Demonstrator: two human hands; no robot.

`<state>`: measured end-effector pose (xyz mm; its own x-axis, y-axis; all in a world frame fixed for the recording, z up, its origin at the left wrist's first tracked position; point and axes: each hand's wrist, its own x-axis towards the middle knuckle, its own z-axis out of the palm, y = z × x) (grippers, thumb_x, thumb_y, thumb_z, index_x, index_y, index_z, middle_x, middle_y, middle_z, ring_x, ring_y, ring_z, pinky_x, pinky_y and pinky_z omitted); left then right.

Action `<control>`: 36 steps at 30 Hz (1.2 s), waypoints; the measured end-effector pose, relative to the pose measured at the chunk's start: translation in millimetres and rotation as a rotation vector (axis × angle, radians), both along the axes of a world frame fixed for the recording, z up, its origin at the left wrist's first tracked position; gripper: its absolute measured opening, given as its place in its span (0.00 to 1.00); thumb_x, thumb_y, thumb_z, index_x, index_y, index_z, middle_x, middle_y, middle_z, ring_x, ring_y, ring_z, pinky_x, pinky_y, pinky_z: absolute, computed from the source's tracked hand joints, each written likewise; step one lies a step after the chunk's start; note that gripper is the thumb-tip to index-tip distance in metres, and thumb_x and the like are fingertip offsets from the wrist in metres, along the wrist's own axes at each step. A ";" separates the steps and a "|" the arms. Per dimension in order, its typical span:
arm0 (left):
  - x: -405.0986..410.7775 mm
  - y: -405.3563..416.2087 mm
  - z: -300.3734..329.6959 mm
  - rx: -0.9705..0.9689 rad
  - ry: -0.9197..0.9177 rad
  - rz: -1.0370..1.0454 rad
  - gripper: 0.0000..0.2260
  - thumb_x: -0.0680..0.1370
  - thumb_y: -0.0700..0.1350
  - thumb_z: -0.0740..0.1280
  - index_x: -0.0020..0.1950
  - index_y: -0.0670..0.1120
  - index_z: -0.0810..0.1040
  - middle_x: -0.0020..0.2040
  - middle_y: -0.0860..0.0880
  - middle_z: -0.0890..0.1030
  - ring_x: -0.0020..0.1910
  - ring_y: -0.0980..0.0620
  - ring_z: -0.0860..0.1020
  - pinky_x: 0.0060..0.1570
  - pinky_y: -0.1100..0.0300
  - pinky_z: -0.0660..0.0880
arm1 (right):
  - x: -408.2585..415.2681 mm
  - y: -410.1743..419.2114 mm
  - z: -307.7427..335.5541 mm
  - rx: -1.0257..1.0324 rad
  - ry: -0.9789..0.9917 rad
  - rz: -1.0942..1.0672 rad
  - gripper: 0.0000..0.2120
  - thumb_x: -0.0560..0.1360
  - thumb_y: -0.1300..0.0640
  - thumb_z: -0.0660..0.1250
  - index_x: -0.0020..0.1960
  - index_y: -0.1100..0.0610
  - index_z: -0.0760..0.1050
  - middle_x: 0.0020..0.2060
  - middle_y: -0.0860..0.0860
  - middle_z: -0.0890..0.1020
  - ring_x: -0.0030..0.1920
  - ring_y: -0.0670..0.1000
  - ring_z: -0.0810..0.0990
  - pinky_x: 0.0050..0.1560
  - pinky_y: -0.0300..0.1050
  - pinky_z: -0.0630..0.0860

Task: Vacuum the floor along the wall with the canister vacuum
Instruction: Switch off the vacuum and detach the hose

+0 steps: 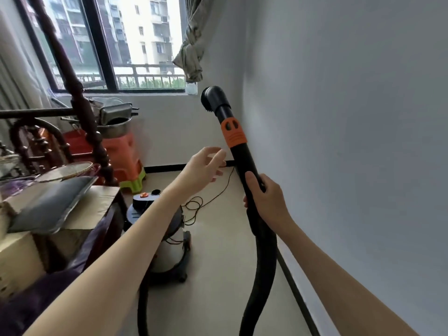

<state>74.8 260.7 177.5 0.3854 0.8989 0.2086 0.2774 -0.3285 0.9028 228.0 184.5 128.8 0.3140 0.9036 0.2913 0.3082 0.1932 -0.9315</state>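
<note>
My right hand (265, 196) grips the black vacuum wand (242, 156), which points up with its round black nozzle (213, 98) raised against the white wall. An orange collar (233, 133) sits below the nozzle. My left hand (204, 167) hovers with relaxed fingers just left of the wand, apart from it. The black hose (263, 263) drops from my right hand to the floor. The canister vacuum (167, 238), with a metal drum and a black top, stands on the floor behind my left forearm.
A thin black cord (206, 200) lies looped on the beige floor (218, 275) beside the canister. A dark baseboard (298, 294) runs along the right wall. A cluttered table (60, 214), stacked plastic stools (126, 158) and dark wooden furniture crowd the left. A window is behind.
</note>
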 end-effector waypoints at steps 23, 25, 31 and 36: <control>-91.7 342.2 -74.3 0.507 0.855 0.408 0.25 0.81 0.52 0.58 0.77 0.49 0.59 0.75 0.49 0.63 0.75 0.50 0.59 0.73 0.50 0.55 | -15.3 431.9 16.0 -0.054 0.299 0.283 0.18 0.78 0.42 0.64 0.47 0.58 0.73 0.26 0.48 0.80 0.27 0.47 0.79 0.28 0.39 0.77; -110.2 373.5 -97.8 0.438 0.855 0.399 0.25 0.81 0.52 0.57 0.77 0.49 0.57 0.75 0.49 0.62 0.75 0.50 0.58 0.73 0.50 0.54 | -31.0 462.8 -1.1 -0.093 0.307 0.291 0.18 0.78 0.42 0.64 0.46 0.59 0.73 0.27 0.50 0.80 0.27 0.48 0.78 0.29 0.41 0.77; -159.2 447.6 -160.6 0.277 0.801 0.321 0.24 0.81 0.50 0.59 0.76 0.47 0.61 0.74 0.47 0.65 0.74 0.49 0.61 0.73 0.53 0.56 | -67.7 538.6 -51.5 -0.193 0.194 0.244 0.19 0.78 0.43 0.64 0.47 0.60 0.73 0.29 0.50 0.80 0.29 0.48 0.78 0.31 0.42 0.77; -181.6 486.3 -216.1 0.124 0.812 0.264 0.22 0.81 0.50 0.59 0.75 0.46 0.64 0.72 0.48 0.68 0.72 0.51 0.63 0.71 0.55 0.60 | -86.1 590.3 -86.1 -0.284 0.163 0.200 0.18 0.79 0.43 0.64 0.46 0.59 0.74 0.30 0.51 0.80 0.29 0.48 0.78 0.33 0.44 0.77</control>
